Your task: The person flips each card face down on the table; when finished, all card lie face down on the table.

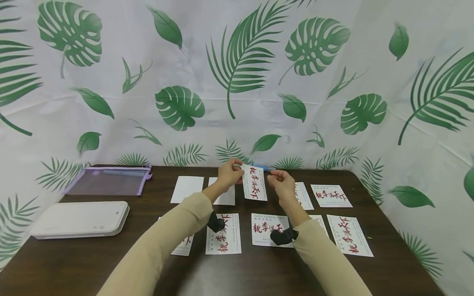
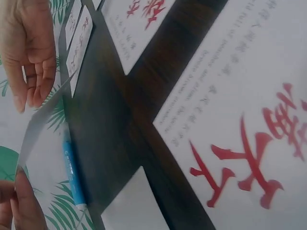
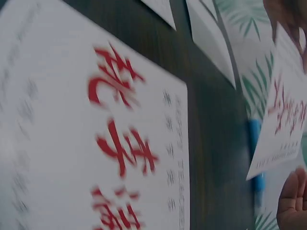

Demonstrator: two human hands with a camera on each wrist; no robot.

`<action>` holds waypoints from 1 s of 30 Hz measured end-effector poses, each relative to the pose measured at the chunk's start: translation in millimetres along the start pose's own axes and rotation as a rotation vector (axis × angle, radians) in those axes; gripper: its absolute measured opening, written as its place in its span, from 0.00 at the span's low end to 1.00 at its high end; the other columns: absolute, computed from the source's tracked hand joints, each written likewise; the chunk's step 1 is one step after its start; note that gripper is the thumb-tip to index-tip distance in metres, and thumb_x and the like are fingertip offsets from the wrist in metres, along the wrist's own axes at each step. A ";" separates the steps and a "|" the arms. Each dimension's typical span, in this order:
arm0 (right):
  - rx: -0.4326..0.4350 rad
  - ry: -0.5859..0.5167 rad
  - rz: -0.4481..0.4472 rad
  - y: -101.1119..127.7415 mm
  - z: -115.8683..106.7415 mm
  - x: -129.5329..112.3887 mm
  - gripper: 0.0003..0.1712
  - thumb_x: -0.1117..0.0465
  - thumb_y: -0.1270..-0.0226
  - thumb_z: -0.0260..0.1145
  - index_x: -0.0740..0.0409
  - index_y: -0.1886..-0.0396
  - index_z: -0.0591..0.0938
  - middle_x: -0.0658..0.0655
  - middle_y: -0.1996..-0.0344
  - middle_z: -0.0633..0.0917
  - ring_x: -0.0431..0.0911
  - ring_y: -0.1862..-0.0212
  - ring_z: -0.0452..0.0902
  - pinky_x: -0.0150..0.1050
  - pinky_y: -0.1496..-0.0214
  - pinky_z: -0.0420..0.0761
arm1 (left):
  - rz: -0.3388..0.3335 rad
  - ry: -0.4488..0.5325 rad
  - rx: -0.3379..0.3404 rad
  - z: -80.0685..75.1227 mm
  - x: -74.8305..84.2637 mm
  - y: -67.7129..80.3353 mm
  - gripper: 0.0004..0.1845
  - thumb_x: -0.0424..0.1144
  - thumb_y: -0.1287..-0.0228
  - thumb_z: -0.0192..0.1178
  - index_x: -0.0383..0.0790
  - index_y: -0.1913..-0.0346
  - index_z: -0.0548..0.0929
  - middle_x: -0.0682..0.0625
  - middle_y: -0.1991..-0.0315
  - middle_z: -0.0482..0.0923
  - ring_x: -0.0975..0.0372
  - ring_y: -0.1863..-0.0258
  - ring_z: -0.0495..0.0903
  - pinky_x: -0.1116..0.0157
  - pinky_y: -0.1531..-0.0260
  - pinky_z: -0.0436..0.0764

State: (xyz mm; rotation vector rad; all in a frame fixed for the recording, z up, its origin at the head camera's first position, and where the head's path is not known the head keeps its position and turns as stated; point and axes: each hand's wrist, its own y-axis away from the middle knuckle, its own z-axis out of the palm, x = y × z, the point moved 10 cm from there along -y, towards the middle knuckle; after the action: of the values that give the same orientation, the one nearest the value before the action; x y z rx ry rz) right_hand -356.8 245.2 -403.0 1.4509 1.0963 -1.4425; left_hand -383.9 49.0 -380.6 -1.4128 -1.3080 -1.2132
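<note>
At the left of the head view a white laminator (image 1: 79, 219) lies on the dark wooden table (image 1: 111, 263), a purple mesh pouch (image 1: 107, 181) behind it. Leaf-printed sheeting (image 1: 237, 74) walls the space. At centre, the left hand (image 1: 228, 174) pinches the top corner of a held card (image 1: 254, 182), lifted above the table's far edge; the right hand (image 1: 281, 187) is curled beside it, whether touching I cannot tell. The card bears large red brush characters, too small to read. Matching cards (image 1: 348, 235) lie flat to the right. Only the left wrist view clearly shows a blue pen (image 2: 73, 167) beneath the card.
</note>
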 end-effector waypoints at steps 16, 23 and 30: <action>-0.050 0.483 -0.518 46.4 56.3 -54.0 0.09 0.69 0.49 0.72 0.65 0.66 0.83 0.59 0.73 0.84 0.46 0.71 0.79 0.30 0.70 0.77 | 0.146 -0.053 0.172 -4.0 28.6 5.4 0.18 0.25 0.47 0.55 0.31 0.51 0.75 0.47 0.72 0.74 0.65 0.80 0.73 0.67 0.79 0.82; 0.079 0.575 -0.707 51.9 43.1 -77.4 0.05 0.73 0.46 0.68 0.65 0.68 0.84 0.59 0.73 0.83 0.49 0.71 0.78 0.41 0.68 0.78 | 0.236 0.031 0.128 2.4 44.5 6.4 0.17 0.28 0.43 0.60 0.29 0.49 0.75 0.37 0.56 0.77 0.52 0.70 0.83 0.67 0.75 0.83; 0.125 0.493 -0.543 33.6 19.0 -71.3 0.06 0.72 0.44 0.67 0.67 0.65 0.84 0.62 0.72 0.84 0.49 0.70 0.78 0.33 0.69 0.76 | 0.180 -0.042 0.217 -9.8 28.5 9.9 0.23 0.31 0.45 0.66 0.32 0.45 0.75 0.37 0.49 0.76 0.49 0.55 0.81 0.63 0.61 0.83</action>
State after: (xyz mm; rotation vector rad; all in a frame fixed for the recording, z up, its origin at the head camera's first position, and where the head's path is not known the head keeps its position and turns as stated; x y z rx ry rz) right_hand -329.0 213.9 -333.6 1.7351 1.8436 -1.5696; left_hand -375.5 43.6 -350.5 -1.3716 -1.2695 -0.8993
